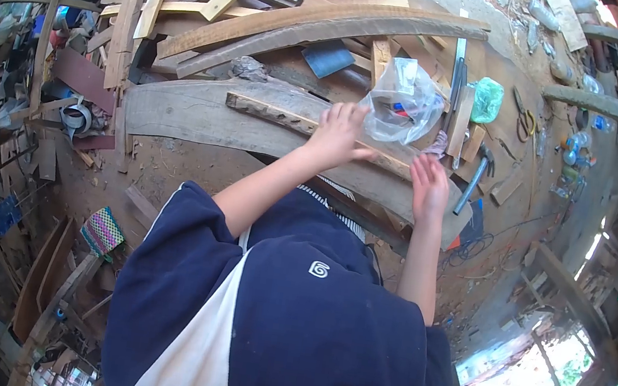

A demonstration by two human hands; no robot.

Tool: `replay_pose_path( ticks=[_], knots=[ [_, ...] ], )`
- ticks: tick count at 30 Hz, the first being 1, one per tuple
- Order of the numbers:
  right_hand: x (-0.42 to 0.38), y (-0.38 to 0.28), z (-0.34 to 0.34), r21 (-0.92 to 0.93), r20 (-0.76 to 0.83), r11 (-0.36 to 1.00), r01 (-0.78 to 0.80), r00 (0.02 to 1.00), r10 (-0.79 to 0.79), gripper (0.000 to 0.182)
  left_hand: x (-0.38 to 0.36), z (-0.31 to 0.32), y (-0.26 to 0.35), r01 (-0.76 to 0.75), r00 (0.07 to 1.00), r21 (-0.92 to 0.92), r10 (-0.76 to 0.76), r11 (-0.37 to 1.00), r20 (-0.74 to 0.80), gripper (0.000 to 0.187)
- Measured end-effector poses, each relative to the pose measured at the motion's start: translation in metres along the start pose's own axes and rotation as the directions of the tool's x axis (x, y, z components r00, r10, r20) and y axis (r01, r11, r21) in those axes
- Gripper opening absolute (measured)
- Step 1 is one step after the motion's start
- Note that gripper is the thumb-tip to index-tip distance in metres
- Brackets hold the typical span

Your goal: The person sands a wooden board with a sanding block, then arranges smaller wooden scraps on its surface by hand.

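Note:
A long narrow wooden strip (272, 113) with notches cut along it lies across a wide grey plank (187, 110). My left hand (339, 133) is over the strip's middle, palm down, its thumb stretched out to the right and its fingers apart. Near the strip's right end is my right hand (430, 189), fingers extended and loosely spread. Just beyond both hands sits a clear plastic bag (405, 104) with small coloured items inside. A hammer (472, 185) with a blue handle rests to the right of my right hand.
Curved timbers (324, 19) and loose boards pile up at the back. On the right are a green plastic bag (486, 101), scissors (524, 116) and a coiled cable (474, 246). A tape roll (75, 118) and a woven basket (102, 231) are at the left.

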State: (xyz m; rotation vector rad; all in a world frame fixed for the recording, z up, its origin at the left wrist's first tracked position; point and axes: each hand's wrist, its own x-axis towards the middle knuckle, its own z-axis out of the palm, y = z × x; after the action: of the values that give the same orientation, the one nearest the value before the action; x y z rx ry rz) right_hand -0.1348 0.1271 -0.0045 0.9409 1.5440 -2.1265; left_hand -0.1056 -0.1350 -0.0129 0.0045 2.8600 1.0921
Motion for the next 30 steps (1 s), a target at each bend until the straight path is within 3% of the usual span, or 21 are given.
replay_pose_path(
  ticks=[1, 2, 4, 5, 8, 9, 10, 12, 15, 17, 18, 19, 20, 24, 27, 28, 30],
  knots=[
    [-0.012, 0.010, -0.021, -0.021, -0.043, 1.000, -0.021, 0.999, 0.020, 0.033, -0.014, 0.004, -0.021, -0.031, 0.991, 0.130, 0.013, 0.991, 0.133, 0.088],
    [-0.024, 0.021, -0.041, -0.042, -0.089, 0.998, -0.045, 0.995, 0.041, 0.032, -0.024, 0.005, -0.039, -0.030, 0.992, 0.134, 0.013, 0.991, 0.128, 0.088],
    [-0.046, 0.046, -0.080, -0.083, -0.195, 0.992, -0.098, 0.978, 0.080, 0.030, -0.038, 0.005, -0.067, -0.262, 0.941, 0.282, 0.178, 0.923, 0.289, 0.075],
    [-0.056, 0.059, -0.099, -0.104, -0.254, 0.987, -0.126, 0.962, 0.096, 0.031, -0.041, 0.006, -0.076, -0.282, 0.946, 0.234, 0.229, 0.930, 0.230, 0.062],
    [-0.083, 0.102, -0.152, -0.247, -0.349, 0.954, -0.173, 0.934, 0.079, 0.027, -0.047, 0.001, -0.094, -0.311, 0.939, 0.211, 0.265, 0.927, 0.218, 0.052],
    [-0.090, 0.118, -0.167, -0.303, -0.390, 0.931, -0.205, 0.918, 0.075, 0.025, -0.051, -0.007, -0.100, -0.347, 0.936, 0.189, 0.329, 0.919, 0.121, 0.049],
    [-0.101, 0.131, -0.176, -0.352, -0.418, 0.910, -0.220, 0.907, 0.057, 0.023, -0.053, -0.018, -0.107, -0.353, 0.934, 0.194, 0.335, 0.915, 0.121, 0.049],
    [-0.119, 0.160, -0.193, -0.390, -0.448, 0.890, -0.238, 0.893, 0.043, 0.021, -0.053, -0.050, -0.116, -0.263, 0.964, 0.167, 0.265, 0.950, 0.013, 0.049],
    [-0.141, 0.195, -0.208, -0.437, -0.462, 0.834, -0.338, 0.879, 0.114, 0.022, -0.026, -0.110, -0.135, -0.189, 0.972, 0.164, 0.208, 0.968, -0.113, 0.048],
    [-0.150, 0.209, -0.204, -0.508, -0.453, 0.735, -0.449, 0.865, 0.216, 0.024, 0.009, -0.138, -0.153, -0.063, 0.978, 0.185, 0.098, 0.981, -0.186, 0.048],
    [-0.151, 0.218, -0.205, -0.501, -0.455, 0.741, -0.448, 0.864, 0.215, 0.024, 0.029, -0.146, -0.167, -0.017, 0.974, 0.215, 0.065, 0.976, -0.217, 0.049],
    [-0.150, 0.229, -0.211, -0.641, -0.369, 0.666, -0.382, 0.914, 0.170, 0.025, 0.050, -0.147, -0.189, -0.015, 0.956, 0.263, 0.091, 0.965, -0.279, 0.049],
    [-0.150, 0.235, -0.214, -0.762, -0.273, 0.574, -0.300, 0.953, 0.135, 0.026, 0.071, -0.153, -0.200, 0.032, 0.970, 0.280, 0.037, 0.959, -0.239, 0.050],
    [-0.151, 0.232, -0.195, -0.771, -0.258, 0.591, -0.237, 0.965, 0.051, 0.025, 0.139, -0.140, -0.257, 0.125, 0.982, 0.395, -0.057, 0.910, -0.180, 0.049],
    [-0.159, 0.206, -0.170, -0.755, -0.287, 0.595, -0.273, 0.955, 0.074, 0.025, 0.151, -0.121, -0.265, 0.195, 0.974, 0.488, -0.108, 0.851, -0.201, 0.052],
    [-0.159, 0.205, -0.169, -0.671, -0.354, 0.663, -0.332, 0.929, 0.106, 0.026, 0.151, -0.113, -0.259, 0.196, 0.973, 0.488, -0.108, 0.850, -0.202, 0.052],
    [-0.161, 0.206, -0.168, -0.578, -0.411, 0.721, -0.383, 0.899, 0.148, 0.026, 0.147, -0.087, -0.234, 0.290, 0.891, 0.558, -0.007, 0.777, -0.454, 0.057]
  ],
)
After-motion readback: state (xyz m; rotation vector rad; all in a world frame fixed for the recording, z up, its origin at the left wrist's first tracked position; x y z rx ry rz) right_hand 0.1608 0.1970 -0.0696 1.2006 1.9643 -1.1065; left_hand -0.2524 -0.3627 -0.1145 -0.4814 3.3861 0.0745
